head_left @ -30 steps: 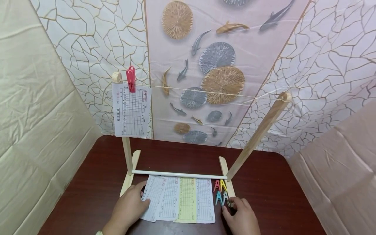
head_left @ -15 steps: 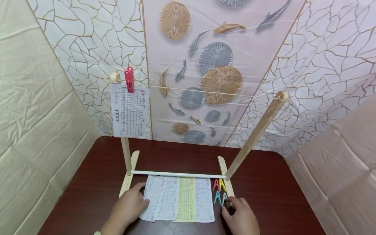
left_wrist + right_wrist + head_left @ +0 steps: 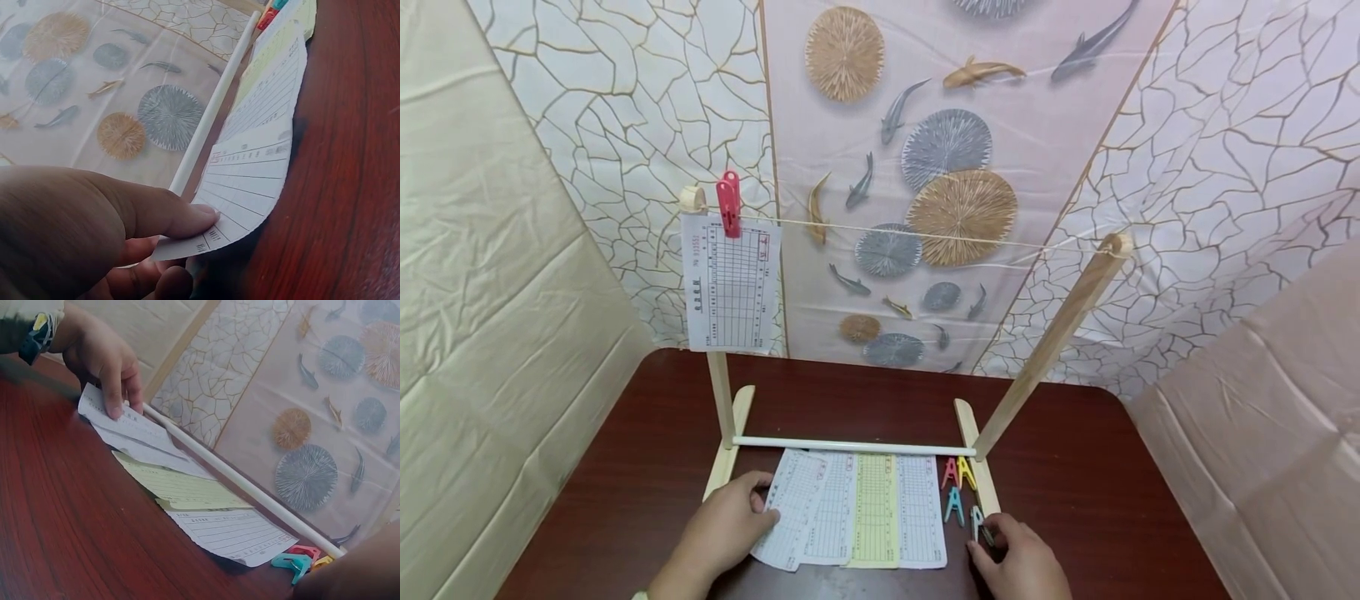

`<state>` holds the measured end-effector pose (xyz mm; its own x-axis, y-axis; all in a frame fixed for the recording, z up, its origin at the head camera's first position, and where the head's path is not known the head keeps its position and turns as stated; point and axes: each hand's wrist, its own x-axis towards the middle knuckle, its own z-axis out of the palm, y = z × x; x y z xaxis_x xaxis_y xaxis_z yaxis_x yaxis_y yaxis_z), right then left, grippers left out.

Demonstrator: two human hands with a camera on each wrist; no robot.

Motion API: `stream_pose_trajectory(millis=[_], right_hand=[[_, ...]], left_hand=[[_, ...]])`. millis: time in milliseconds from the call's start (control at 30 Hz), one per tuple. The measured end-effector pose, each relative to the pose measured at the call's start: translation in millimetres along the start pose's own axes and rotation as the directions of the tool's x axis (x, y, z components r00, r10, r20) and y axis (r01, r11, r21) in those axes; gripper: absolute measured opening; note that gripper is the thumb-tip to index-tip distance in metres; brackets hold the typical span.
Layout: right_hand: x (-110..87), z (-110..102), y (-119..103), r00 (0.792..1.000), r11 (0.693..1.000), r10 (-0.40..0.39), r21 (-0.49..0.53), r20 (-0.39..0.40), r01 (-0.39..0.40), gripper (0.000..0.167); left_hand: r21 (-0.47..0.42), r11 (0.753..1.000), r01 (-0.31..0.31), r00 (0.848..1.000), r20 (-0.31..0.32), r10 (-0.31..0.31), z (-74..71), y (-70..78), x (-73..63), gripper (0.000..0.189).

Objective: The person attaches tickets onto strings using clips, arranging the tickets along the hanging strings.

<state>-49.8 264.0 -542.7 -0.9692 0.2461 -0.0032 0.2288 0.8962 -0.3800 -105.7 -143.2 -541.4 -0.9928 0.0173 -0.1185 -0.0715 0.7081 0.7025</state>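
**Leftmost slip lifted, green peg pinched**

Left hand [image 3: 724, 529] pinching the near left corner of the leftmost white slip [image 3: 790, 521], thumb on top, edge curled up off the dark table [image 3: 625, 483]. Right hand [image 3: 1018, 558] closed with fingertips on a green peg [image 3: 976, 523] just beside the rack's right foot [image 3: 977, 467]. Yellow slip [image 3: 876, 508] flat among the row; red peg [image 3: 727, 202] clamping a sheet [image 3: 731, 283] on the string

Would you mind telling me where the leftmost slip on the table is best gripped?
Pinch the leftmost slip at its near left corner, coming from the left. That edge already curls up off the table, and the left hand has thumb on top and fingers beneath; its right side overlaps the next slip.
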Motion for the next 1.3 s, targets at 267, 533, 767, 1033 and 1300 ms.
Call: stream_pose_trajectory(millis=[267,533,767,1033,1300], right_hand=[[2.3,-1.3,-0.7,0.996,0.996,0.086,0.022,0.037,-0.087,0.049],[3.2,-3.3,3.0,0.998,0.998,0.052,0.023,0.040,-0.052,0.041],[6.3,-27.2,16.5,0.982,0.979,0.122,0.144,0.143,-0.143,0.032],[2.0,-30.1,22.1,0.994,0.677,-0.004,0.733,0.105,-0.074,0.044],[-4.0,-23.2,18.1,0.945,0.298,-0.324,0.952,0.036,0.066,0.042]], left_hand=[[-0.053,0.998,0.032,0.999,0.027,-0.031,-5.2,-1.0,-0.5,0.028],[-0.080,0.996,0.050,0.998,0.038,-0.047,-8.4,-0.9,-1.8,0.018],[-0.090,0.994,0.058,0.998,0.042,-0.055,-10.0,-0.3,-3.8,0.008],[-0.097,0.995,0.037,0.999,0.015,-0.036,-16.3,0.1,-7.4,0.005],[-0.208,0.978,0.008,1.000,-0.004,-0.009,-27.9,2.5,-8.6,0.006]])
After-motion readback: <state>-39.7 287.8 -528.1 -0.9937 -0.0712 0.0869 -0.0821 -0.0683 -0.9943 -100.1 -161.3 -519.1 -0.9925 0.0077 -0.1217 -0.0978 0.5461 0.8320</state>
